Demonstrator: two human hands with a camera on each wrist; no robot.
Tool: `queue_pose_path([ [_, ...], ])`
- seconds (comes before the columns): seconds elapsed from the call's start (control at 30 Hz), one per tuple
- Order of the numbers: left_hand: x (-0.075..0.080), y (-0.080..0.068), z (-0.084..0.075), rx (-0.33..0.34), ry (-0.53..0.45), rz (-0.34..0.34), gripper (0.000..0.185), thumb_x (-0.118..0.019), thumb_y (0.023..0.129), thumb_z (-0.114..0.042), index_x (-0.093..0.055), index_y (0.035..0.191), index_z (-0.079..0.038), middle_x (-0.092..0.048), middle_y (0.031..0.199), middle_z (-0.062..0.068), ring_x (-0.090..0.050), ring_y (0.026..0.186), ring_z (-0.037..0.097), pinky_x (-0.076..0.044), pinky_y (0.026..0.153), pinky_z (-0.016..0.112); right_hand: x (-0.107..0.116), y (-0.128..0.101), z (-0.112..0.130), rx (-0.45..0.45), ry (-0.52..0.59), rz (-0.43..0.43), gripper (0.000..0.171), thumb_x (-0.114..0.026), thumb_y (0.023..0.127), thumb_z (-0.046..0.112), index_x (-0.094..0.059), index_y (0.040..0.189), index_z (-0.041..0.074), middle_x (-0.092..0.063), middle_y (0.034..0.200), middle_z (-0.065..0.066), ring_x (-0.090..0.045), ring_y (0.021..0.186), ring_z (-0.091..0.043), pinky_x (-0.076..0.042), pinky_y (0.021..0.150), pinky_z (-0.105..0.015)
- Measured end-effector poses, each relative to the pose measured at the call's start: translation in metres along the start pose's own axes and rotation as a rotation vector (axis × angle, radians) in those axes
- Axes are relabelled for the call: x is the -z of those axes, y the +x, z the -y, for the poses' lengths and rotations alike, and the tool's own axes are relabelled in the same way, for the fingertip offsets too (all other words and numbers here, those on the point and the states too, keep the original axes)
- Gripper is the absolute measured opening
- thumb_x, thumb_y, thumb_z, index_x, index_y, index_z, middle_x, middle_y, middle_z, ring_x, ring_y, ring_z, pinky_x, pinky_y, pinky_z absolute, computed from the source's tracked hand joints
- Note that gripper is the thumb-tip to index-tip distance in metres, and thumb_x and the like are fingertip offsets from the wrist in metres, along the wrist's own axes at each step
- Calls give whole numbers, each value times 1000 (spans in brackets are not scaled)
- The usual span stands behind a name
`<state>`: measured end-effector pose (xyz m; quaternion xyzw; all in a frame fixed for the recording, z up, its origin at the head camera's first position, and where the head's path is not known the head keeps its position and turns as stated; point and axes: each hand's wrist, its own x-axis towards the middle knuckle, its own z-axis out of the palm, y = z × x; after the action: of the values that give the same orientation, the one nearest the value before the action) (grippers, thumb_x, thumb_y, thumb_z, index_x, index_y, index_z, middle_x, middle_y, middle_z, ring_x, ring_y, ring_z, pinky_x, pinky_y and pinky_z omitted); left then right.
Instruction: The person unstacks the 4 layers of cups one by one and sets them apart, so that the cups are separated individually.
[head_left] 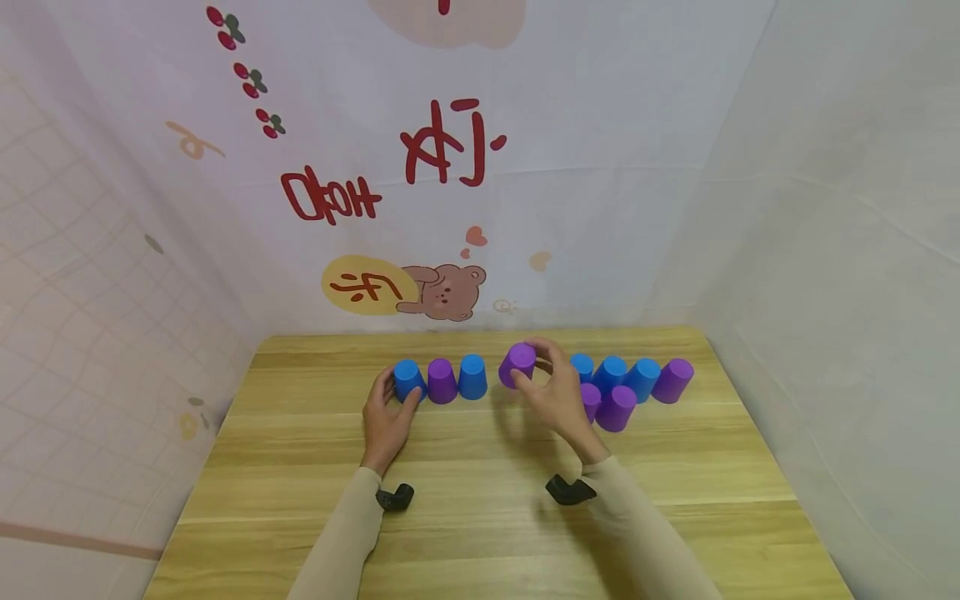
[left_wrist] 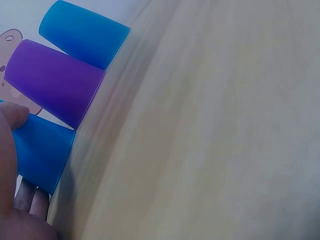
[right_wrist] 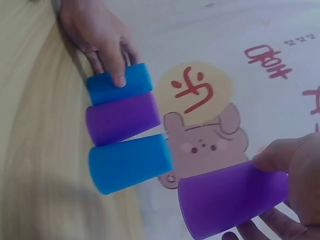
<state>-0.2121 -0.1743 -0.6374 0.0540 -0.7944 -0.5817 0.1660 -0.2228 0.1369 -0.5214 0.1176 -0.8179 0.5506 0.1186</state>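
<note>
Left hand was curled around the end blue cup of a three-cup row near the table's far edge, next to a purple one and another blue. Right hand held a purple cup tilted, just off the wood; probably best set down level, snug beside that row. More cups sat toward the far right corner. Light wooden table, bear-print cloth behind.

Five blue cups and five purple cups on one wooden table
</note>
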Motion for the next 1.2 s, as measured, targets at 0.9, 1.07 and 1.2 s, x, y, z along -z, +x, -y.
queue_pose_path([
  [0.9, 0, -2, -1, 4, 11, 16, 67, -80, 107, -18, -50, 166, -5, -60, 163, 23, -58, 155, 42, -47, 134, 57, 37, -4, 39, 62, 34, -25, 57, -87, 95, 3, -62, 147, 0, -74, 140, -17, -73, 131, -35, -63, 116, -37],
  [1.07, 1, -2, -1, 7, 5, 18, 68, -81, 107, -18, -50, 166, -6, -60, 163, 23, -58, 155, 41, -47, 134, 57, 46, -5, 37, 90, 53, -34, 57, -88, 94, 2, -64, 145, 1, -74, 139, -17, -73, 131, -35, -58, 113, -16],
  [1.2, 1, -2, -1, 11, 2, 17, 67, -81, 107, -19, -50, 166, -6, -60, 163, 23, -58, 155, 41, -47, 134, 57, 53, -7, 32, 103, 53, -59, 56, -87, 93, 0, -64, 144, 1, -75, 138, -18, -73, 129, -26, -56, 113, -12],
])
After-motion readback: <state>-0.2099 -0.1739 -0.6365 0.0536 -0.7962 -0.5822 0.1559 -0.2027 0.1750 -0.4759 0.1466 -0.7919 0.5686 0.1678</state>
